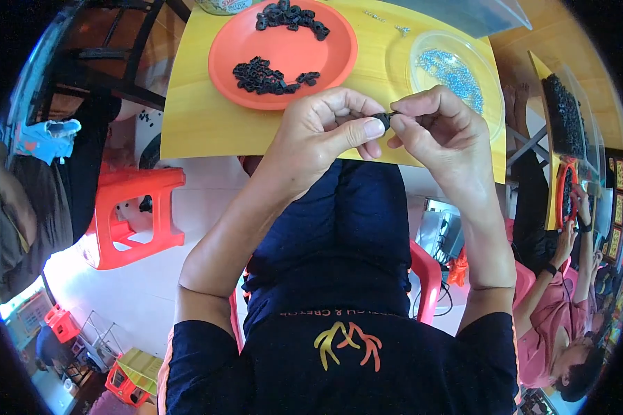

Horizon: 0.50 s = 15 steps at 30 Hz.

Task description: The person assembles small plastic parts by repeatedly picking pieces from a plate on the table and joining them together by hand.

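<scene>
Over the near edge of the yellow table, my left hand pinches a small black plastic part between thumb and forefinger. My right hand meets it from the other side, its thumb and forefinger closed on a small dark piece at the part's end; what exactly it grips is too small to make out. Beyond my left hand lies a round red-orange plate with two heaps of small black parts. Past my right hand stands a clear round tub of small silvery-blue metal pieces.
A few metal bits lie on the table near a clear plastic panel. A tin stands at the far edge. Left is a red stool. At right, a person in pink handles a red tray of black parts.
</scene>
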### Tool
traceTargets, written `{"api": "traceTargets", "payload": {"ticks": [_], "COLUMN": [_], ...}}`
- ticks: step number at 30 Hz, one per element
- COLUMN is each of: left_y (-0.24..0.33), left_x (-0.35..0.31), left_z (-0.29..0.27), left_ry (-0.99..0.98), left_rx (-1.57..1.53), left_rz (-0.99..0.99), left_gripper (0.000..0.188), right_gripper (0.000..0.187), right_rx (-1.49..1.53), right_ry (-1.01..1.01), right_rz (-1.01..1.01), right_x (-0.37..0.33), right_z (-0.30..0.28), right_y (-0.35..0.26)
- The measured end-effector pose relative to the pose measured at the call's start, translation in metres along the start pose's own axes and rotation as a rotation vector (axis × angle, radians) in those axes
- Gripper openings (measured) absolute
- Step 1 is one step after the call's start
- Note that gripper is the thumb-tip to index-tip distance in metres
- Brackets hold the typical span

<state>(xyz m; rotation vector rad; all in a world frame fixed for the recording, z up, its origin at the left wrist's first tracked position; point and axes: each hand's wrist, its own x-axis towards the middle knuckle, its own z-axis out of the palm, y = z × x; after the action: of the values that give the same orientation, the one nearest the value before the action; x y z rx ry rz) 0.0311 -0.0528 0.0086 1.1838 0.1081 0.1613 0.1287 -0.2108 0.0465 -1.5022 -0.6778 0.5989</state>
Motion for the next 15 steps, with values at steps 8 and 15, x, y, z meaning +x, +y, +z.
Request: {"api": "traceTargets", "payload": {"ticks": [8, 15], "left_y": [0.004, 0.009], "left_x": [0.002, -0.003], "left_z": [0.004, 0.006], "left_ry": [-0.048, -0.076], "left_rx": [0.075, 0.152], "left_rz": [0.033, 0.012], "left_gripper": [0.015, 0.017], "right_gripper": [0.018, 0.020], "right_rx": [-0.018, -0.431], "right_ry": [-0.115, -0.225], "right_rz": [0.161, 0.135], "right_x": [0.006, 0.004], "right_z": [-0.015, -0.025], "right_y": [-0.013, -0.020]}}
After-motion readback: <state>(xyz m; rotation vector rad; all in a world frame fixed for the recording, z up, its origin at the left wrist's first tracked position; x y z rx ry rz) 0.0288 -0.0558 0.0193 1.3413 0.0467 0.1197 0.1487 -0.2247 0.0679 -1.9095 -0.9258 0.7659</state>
